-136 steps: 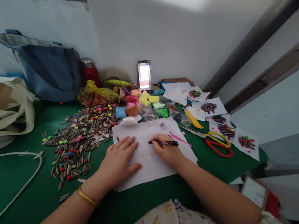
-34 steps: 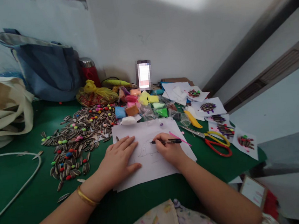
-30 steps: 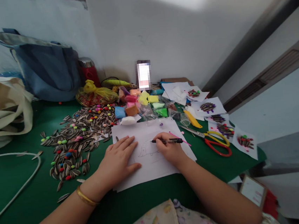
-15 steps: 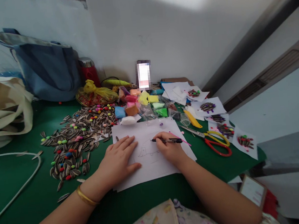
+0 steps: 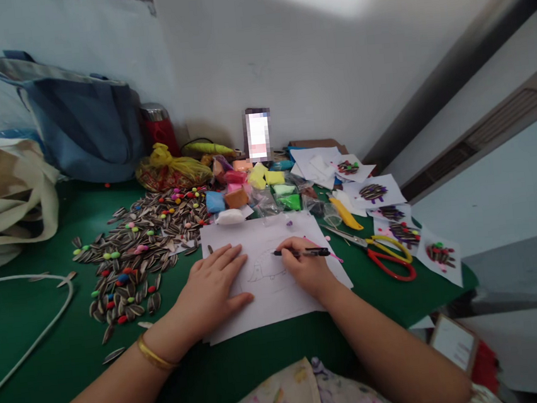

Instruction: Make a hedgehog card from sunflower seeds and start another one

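Observation:
White paper point(image 5: 269, 309) lies in front of me, bearing a thin outline drawing point(image 5: 259, 272) of an animal with a pointed snout. My left hand point(image 5: 217, 285) rests flat on the paper's left side, fingers stretched out. In my right hand point(image 5: 307, 270) is a black pen point(image 5: 309, 253), its tip at the upper line of the drawing. That hand covers the drawing's right part. A small purple bit point(image 5: 289, 223) sits near the paper's top edge, and a pink stick point(image 5: 335, 255) lies partly hidden behind my right hand.
Sunflower seeds point(image 5: 125, 240) mixed with coloured pieces spread at the left. Packets of coloured clay point(image 5: 237, 198) lie behind the paper. Scissors point(image 5: 388, 256), a yellow cutter point(image 5: 345, 213) and seed-decorated paper pieces point(image 5: 372, 193) are at the right. A phone point(image 5: 258, 133) stands against the wall.
The pen has shifted very slightly to the right along the drawing's upper line. My left hand stays in place.

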`<state>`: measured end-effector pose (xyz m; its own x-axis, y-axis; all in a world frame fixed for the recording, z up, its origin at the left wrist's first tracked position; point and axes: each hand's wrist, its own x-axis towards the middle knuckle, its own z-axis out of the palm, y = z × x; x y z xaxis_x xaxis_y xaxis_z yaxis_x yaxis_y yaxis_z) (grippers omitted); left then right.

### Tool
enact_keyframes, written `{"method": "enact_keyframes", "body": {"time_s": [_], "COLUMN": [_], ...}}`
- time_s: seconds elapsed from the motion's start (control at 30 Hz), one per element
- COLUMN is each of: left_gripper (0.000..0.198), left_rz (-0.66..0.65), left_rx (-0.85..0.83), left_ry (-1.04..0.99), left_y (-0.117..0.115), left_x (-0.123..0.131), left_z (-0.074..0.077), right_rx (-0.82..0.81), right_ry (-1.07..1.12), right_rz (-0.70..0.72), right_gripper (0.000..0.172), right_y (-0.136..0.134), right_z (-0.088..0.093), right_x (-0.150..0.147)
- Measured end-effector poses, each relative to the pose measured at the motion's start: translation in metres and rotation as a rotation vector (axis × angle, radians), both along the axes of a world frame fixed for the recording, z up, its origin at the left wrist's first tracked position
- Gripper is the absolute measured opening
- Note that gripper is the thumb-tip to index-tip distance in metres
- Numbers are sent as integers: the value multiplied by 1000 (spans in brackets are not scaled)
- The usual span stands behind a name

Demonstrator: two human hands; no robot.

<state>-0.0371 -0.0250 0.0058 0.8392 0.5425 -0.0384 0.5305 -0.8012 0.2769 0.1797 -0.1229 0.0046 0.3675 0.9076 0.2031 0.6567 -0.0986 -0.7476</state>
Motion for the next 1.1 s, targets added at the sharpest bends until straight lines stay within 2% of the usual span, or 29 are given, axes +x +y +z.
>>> {"method": "enact_keyframes", "body": {"time_s": [1.1], "left_gripper": [71], "left_rz": [-7], "left_rx": [-10], "left_ry": [-30], "left_y": [1], "left_x": [-1], "left_z": [-3], "right_rx": [-17], "right_ry": [-12], "right_rz": [-35], "right_gripper": [16], "right_y": [-1], "right_z": [2], "right_x": [2]}}
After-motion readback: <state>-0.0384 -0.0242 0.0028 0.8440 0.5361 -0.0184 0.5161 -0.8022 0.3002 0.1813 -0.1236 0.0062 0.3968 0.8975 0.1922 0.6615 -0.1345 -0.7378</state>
